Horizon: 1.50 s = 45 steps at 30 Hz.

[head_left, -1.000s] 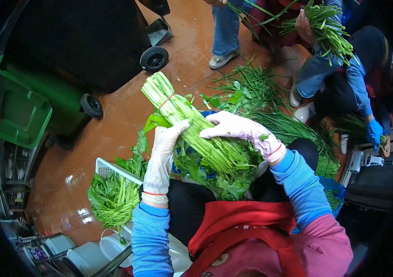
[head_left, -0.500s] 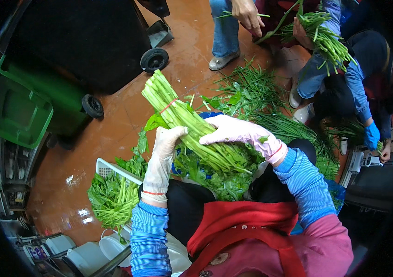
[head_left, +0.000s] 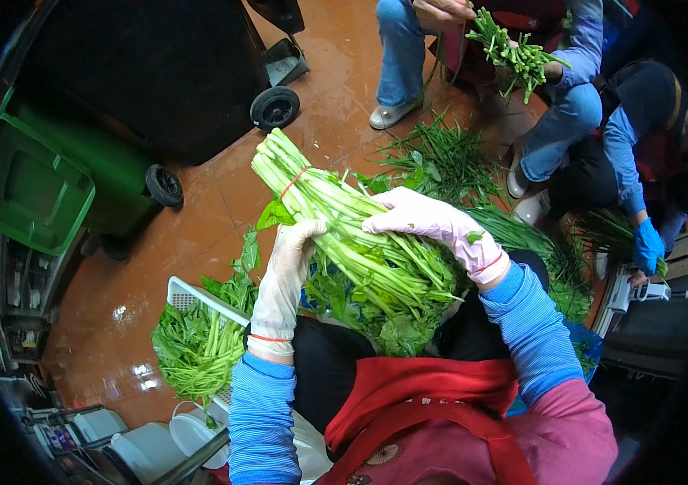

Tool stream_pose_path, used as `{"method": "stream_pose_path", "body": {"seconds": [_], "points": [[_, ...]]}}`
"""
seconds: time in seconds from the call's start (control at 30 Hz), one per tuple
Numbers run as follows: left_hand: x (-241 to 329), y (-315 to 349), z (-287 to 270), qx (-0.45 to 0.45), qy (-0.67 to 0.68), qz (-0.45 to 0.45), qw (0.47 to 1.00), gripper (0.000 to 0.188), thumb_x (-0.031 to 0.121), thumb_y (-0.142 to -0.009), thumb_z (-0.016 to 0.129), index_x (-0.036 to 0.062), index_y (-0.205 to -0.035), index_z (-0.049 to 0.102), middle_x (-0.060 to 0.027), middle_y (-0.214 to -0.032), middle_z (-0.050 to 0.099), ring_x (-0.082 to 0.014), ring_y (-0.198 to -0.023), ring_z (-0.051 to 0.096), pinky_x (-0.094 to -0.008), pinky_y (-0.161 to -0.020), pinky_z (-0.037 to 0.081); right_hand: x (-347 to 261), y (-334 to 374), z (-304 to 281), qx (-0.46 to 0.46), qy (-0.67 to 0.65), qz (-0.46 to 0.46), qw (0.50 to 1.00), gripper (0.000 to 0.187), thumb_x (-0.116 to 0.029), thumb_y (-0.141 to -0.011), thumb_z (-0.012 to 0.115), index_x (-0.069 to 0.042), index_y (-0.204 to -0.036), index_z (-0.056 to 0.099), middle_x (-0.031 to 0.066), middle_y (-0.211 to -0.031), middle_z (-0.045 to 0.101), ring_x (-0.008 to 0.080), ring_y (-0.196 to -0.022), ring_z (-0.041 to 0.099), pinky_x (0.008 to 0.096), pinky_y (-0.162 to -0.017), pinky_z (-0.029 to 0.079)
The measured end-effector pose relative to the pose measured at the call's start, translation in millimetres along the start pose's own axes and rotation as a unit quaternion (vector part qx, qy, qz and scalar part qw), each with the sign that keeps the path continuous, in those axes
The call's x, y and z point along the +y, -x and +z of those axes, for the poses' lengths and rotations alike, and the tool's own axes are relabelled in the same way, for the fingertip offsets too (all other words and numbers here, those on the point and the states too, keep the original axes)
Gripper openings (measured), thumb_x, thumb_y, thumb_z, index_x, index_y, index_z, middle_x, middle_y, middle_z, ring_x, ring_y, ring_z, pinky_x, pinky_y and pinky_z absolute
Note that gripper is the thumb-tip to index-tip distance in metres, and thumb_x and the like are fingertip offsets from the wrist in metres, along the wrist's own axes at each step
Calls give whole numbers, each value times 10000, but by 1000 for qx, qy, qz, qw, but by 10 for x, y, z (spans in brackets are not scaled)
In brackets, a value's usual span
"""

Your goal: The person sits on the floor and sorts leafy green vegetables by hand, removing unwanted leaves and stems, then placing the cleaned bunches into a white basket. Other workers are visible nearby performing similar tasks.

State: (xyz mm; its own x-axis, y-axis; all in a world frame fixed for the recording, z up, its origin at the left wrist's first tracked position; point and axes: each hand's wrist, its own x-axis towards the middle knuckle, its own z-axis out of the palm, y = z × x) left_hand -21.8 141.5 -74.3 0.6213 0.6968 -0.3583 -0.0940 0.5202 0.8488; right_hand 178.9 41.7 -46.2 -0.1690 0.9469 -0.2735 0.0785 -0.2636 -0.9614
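One bundle of leafy greens is held above the lap, its cut ends slanting up and left, circled by one red band. The left hand, gloved, wrist upright, is clamped on the stems with its thumb on top; the gloved right hand angles inward, clamped nearer the leaves. Stems hide most of the fingers. To the left sits one white basket with more greens. Beyond stand one green bin and one black bin; ahead, loose greens litter the brown floor near two co-workers, one holding cut stems.
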Motion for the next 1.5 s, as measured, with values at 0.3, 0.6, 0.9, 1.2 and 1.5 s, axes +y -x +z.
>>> {"method": "stream_pose_path", "body": {"seconds": [0.3, 0.6, 0.9, 1.2, 1.5], "points": [[-8, 19, 136, 3, -38, 26, 999, 372, 134, -774, 672, -50, -1077, 559, -100, -974, 626, -181, -844, 608, -312, -771, 491, 8, 5, 106, 10, 35, 21, 999, 402, -340, -796, 642, -8, -1022, 614, 55, -902, 643, 98, -800, 545, 267, -743, 446], [-12, 38, 22, -34, 89, 15, 995, 497, 231, -820, 640, -21, -1210, 466, -97, -1179, 530, -175, -1079, 513, -323, -912, 428, 20, 62, 67, 5, -4, 33, 999, 448, -381, -826, 600, -8, -1072, 605, 44, -921, 642, 97, -799, 549, 259, -744, 443], [-46, -8, -124, -57, 111, -14, 992, 484, 234, -828, 617, 0, -1224, 466, -127, -1163, 555, -224, -1065, 545, -383, -917, 456, 114, 9, 130, -29, 31, -19, 999, 484, -384, -865, 549, 20, -1131, 558, 76, -1005, 630, 126, -887, 556, 273, -810, 434], [-31, 31, 119, -68, 167, 12, 983, 589, 439, -856, 550, 40, -1268, 416, -119, -1179, 542, -235, -1083, 525, -395, -930, 423, 23, 15, 245, -27, -44, -29, 998, 463, -390, -872, 542, 7, -1109, 570, 71, -980, 631, 116, -879, 561, 272, -781, 439], [-7, 56, 103, -11, 196, 39, 980, 543, 426, -858, 554, 34, -1223, 462, -133, -1151, 555, -262, -1026, 556, -420, -887, 451, 105, -42, 281, 125, 244, -20, 961, 454, -406, -826, 541, -28, -1075, 578, 156, -940, 630, 289, -884, 599, 347, -793, 451]]}}
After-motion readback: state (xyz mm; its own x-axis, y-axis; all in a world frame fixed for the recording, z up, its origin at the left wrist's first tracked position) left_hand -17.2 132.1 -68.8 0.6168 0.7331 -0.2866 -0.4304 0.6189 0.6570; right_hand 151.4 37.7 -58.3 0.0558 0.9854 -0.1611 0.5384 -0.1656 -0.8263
